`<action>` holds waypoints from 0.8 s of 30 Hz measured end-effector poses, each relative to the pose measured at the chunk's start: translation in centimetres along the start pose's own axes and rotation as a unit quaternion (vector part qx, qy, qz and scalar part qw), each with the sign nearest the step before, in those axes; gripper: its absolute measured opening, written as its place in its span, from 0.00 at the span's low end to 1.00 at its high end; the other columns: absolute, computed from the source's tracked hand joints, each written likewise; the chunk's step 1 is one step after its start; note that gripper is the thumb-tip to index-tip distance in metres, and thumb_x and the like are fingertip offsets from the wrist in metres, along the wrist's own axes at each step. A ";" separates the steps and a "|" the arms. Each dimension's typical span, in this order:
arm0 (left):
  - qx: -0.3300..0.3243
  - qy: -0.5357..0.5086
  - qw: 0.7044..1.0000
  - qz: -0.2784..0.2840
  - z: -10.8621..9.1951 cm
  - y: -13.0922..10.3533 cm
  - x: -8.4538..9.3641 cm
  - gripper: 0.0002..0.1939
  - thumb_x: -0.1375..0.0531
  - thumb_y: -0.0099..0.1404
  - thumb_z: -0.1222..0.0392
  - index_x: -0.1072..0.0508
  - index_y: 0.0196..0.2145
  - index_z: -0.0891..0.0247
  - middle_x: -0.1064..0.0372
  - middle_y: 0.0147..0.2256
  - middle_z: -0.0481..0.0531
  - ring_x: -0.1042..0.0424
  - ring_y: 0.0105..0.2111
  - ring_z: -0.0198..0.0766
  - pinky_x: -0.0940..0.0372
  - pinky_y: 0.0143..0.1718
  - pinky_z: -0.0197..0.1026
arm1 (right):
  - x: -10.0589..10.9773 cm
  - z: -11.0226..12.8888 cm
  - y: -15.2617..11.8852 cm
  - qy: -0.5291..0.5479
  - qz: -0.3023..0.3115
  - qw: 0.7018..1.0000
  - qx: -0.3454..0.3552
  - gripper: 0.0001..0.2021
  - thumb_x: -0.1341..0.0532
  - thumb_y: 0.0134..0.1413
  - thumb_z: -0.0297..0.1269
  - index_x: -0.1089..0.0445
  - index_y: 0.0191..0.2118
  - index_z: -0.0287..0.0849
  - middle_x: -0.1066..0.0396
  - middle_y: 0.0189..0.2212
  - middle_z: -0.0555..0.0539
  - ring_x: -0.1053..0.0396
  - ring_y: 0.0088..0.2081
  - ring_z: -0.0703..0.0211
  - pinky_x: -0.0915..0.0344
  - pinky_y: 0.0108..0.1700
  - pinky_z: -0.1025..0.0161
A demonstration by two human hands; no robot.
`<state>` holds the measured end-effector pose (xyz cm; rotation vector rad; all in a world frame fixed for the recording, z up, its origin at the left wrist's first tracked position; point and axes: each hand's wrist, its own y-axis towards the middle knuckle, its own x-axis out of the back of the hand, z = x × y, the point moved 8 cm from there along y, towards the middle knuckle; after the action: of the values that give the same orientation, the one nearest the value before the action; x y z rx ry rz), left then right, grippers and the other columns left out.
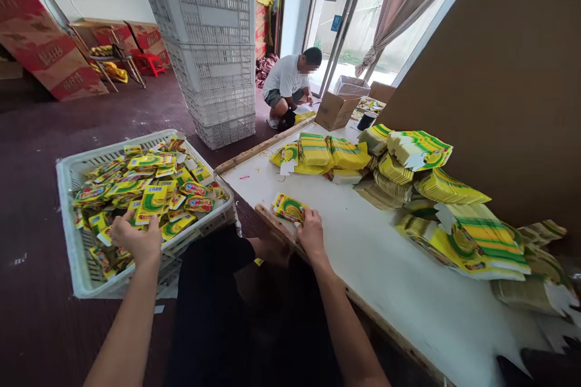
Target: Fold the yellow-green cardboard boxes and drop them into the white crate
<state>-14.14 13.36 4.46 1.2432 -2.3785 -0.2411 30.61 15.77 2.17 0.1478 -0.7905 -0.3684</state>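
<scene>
My left hand (pixel 138 239) is over the near side of a white plastic crate (pixel 68 217), thumb and fingers apart, with nothing between them. Just beyond its fingertips lies a yellow and green carton (pixel 153 201), on a heap of similar small cartons, some showing red lettering. On the white table, near its wooden edge, my right hand (pixel 311 233) grips the right end of a flat yellow carton (pixel 287 208). The fingers cover that end of it.
Stacks of flat yellow cartons (pixel 349 154) line the table's far side, before a large brown board (pixel 490 97). Tall stacked white crates (pixel 218 60) stand behind the filled one. A person (pixel 285 81) crouches beyond the table near an open cardboard box (pixel 336 110) and a dark cup (pixel 367 121).
</scene>
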 end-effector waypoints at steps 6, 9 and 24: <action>-0.028 -0.005 1.000 0.001 -3.0 -5.0 0.2 0.22 0.38 0.52 0.51 0.38 0.42 0.62 0.41 0.52 0.64 0.45 0.58 0.58 0.49 0.59 0.63 | 2.0 1.1 -0.5 0.074 -0.056 0.996 -0.004 0.20 0.45 0.43 0.24 0.42 0.45 0.44 0.34 0.33 0.49 0.33 0.36 0.56 0.32 0.41 0.57; 0.010 -0.186 0.966 0.181 -6.0 -11.0 -3.6 0.33 0.37 0.50 0.40 0.37 0.48 0.60 0.40 0.54 0.62 0.39 0.56 0.53 0.38 0.53 0.54 | 1.5 4.1 -2.8 0.196 -0.018 0.980 0.016 0.21 0.42 0.45 0.28 0.44 0.47 0.46 0.34 0.31 0.52 0.32 0.33 0.60 0.32 0.36 0.63; 0.199 -0.399 0.857 0.259 -10.9 -18.8 -5.9 0.34 0.39 0.45 0.28 0.29 0.37 0.59 0.36 0.27 0.46 0.34 0.25 0.35 0.32 0.31 0.39 | -2.7 10.7 -11.6 0.490 0.289 0.819 -0.080 0.23 0.28 0.35 0.41 0.36 0.39 0.47 0.37 0.26 0.56 0.37 0.27 0.65 0.39 0.30 0.67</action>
<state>7.66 7.77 5.71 0.6313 -3.5295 -0.0940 18.14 6.15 4.72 -0.0737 0.2475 0.2416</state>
